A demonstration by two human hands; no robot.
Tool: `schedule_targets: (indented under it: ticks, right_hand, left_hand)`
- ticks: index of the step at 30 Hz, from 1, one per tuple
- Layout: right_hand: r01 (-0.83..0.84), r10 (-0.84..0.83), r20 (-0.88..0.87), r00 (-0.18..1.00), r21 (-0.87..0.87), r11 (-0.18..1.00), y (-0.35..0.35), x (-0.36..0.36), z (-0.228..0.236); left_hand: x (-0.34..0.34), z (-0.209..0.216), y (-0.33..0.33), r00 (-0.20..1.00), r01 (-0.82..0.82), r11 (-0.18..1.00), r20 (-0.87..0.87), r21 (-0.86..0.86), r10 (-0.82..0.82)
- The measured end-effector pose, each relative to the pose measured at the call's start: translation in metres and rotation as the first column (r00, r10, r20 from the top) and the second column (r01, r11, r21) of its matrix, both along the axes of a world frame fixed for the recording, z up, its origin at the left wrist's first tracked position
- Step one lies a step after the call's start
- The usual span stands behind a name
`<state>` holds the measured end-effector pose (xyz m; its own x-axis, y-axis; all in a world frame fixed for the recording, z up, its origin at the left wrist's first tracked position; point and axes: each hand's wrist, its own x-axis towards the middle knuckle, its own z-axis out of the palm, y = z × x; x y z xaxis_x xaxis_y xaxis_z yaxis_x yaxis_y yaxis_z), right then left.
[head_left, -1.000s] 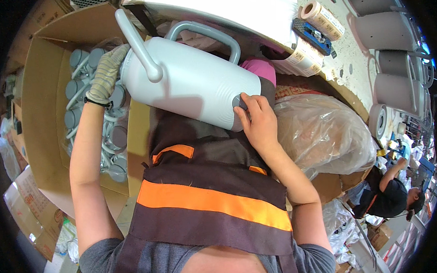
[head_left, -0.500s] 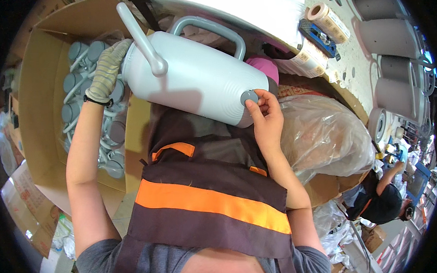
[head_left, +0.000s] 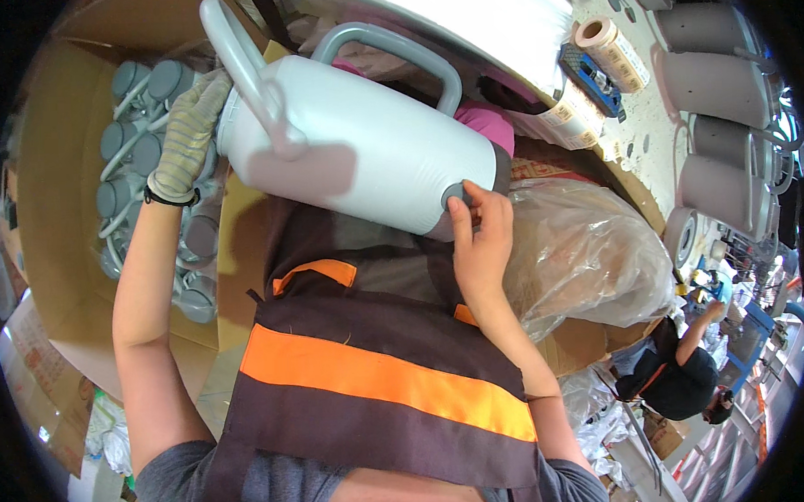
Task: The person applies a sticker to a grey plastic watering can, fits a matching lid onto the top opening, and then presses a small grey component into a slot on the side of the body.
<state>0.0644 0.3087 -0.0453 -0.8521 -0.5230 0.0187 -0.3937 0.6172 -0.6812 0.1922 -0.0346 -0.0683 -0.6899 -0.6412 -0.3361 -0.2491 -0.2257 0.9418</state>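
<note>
A large pale grey-blue jug lies on its side in front of me, its neck to the left and darker grey base to the right. My left hand, in a striped work glove, grips the neck end, its fingertips partly hidden. Bare, my right hand pinches the rim of a round grey disc that sits against the jug's side near the base. A grey carrying handle rises at the neck. Along the far side runs a second, fixed handle.
At left, an open cardboard box holds several grey lids with straws. A white table carries label rolls, a blue tool and grey jugs. Clear plastic wrapping bulges at right. Farther right, a co-worker bends.
The jug has turned slightly, and its carrying handle now shows more of its loop. My right fingers have shifted on the disc's rim, covering more of it. The whole view has moved a little.
</note>
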Motion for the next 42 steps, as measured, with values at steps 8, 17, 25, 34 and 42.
schedule_targets:
  ticks: [8,17,25,34,42]
  right_hand:
    - [-0.128,0.132,-0.344,0.93,0.036,0.991,0.01,0.011,-0.032]
    - [-0.409,0.431,-0.423,0.797,0.147,0.9,0.009,-0.041,-0.019]
    - [-0.365,0.391,-0.351,0.851,0.141,0.92,0.006,-0.037,-0.014]
    - [-0.223,0.223,-0.321,0.92,0.037,0.974,0.001,-0.031,-0.015]
    - [-0.343,0.351,-0.423,0.836,0.098,0.934,0.006,-0.019,-0.028]
  left_hand:
    - [-0.006,0.007,0.006,0.999,-0.006,1.0,-0.035,0.008,0.006]
    - [-0.017,0.0,-0.012,0.995,0.059,0.994,0.092,-0.092,-0.05]
    - [-0.023,0.006,-0.01,0.99,0.014,0.999,0.14,-0.029,-0.01]
    - [-0.013,-0.009,-0.019,0.995,0.091,0.989,0.047,-0.12,-0.086]
    - [-0.023,0.003,-0.015,0.989,0.075,0.994,0.132,-0.084,-0.064]
